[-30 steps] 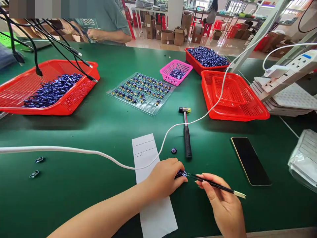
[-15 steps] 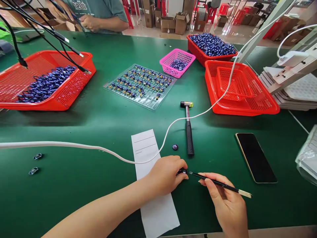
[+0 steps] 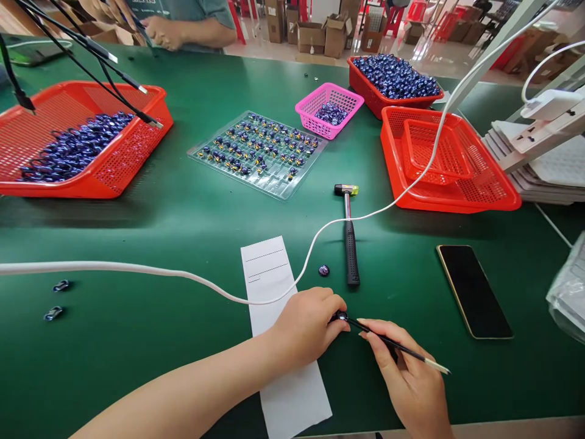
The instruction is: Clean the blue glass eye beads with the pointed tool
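Observation:
My left hand (image 3: 305, 326) rests on a white paper strip (image 3: 280, 323), fingers closed on a small dark blue part (image 3: 340, 316) pinned to the green table. My right hand (image 3: 411, 381) grips a thin black pick (image 3: 397, 346) with a pale end; its tip touches the part. A second loose blue part (image 3: 323, 270) lies just beyond, beside a small hammer (image 3: 350, 241).
A white cable (image 3: 192, 277) crosses the table before my hands. A phone (image 3: 474, 290) lies to the right. Beyond are a clear tray of parts (image 3: 258, 152), a pink basket (image 3: 329, 110), red baskets (image 3: 448, 161) (image 3: 77, 146) (image 3: 393, 79), and another person's hands (image 3: 158, 30) at the far edge.
The view tipped down slightly. My right hand has shifted a little left, bringing the pick's tip closer onto the part; my left hand has stayed put on it.

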Demonstrator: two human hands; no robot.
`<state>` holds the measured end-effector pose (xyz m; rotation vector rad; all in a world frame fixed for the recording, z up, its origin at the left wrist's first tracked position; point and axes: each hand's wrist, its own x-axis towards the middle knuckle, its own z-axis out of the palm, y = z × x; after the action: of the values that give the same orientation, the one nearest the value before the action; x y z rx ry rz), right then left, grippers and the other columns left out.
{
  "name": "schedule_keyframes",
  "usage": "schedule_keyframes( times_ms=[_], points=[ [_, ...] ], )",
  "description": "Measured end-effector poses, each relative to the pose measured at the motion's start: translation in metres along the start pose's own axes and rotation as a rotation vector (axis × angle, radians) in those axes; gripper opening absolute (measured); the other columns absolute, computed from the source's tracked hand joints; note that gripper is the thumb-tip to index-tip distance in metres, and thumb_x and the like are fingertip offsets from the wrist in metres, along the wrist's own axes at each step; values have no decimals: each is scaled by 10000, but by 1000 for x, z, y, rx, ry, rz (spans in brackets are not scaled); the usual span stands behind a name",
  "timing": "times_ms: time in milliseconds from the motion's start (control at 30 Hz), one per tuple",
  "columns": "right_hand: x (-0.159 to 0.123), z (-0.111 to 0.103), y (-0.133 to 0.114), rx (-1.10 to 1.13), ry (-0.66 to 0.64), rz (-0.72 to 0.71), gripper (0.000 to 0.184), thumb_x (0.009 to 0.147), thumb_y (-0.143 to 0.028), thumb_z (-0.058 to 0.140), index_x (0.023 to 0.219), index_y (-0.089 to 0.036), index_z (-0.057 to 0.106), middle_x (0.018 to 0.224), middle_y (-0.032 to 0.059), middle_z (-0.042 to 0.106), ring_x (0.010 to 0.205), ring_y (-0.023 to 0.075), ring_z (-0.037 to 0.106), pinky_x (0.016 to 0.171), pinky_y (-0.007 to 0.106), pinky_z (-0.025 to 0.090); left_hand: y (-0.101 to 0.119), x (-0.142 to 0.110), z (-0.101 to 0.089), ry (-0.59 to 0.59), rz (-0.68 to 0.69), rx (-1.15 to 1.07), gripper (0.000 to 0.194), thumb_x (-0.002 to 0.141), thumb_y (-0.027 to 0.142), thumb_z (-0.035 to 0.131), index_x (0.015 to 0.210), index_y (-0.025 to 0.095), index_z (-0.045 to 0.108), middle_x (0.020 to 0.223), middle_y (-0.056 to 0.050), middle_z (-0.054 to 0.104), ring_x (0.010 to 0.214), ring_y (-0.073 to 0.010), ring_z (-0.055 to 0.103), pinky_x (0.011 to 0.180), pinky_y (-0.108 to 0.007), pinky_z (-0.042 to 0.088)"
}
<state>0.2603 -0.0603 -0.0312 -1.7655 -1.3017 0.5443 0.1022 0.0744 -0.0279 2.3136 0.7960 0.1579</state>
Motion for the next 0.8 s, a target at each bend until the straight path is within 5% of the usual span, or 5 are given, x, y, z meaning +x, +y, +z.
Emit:
schedule_keyframes(
  times_ms=[433, 800],
  points=[
    [4, -1, -4, -83, -14, -68, 193, 928, -227, 595, 1077, -292, 700, 1013, 6, 756, 861, 190, 734, 792, 285, 612, -2, 1, 1, 29, 27, 0, 143, 854, 311, 703, 929, 196, 664, 805, -21, 691, 745, -188, 640, 622, -278, 448],
    [1, 2, 0, -78, -65, -363, 492, 844, 8, 607, 1253, -265, 590, 1088, 54, 735, 1001, 214, 702, 839, 357, 611, -3, 1, 3, 28, 35, 4, 111, 861, 292, 689, 901, 190, 672, 791, -18, 694, 745, -192, 646, 615, -285, 449]
  ],
)
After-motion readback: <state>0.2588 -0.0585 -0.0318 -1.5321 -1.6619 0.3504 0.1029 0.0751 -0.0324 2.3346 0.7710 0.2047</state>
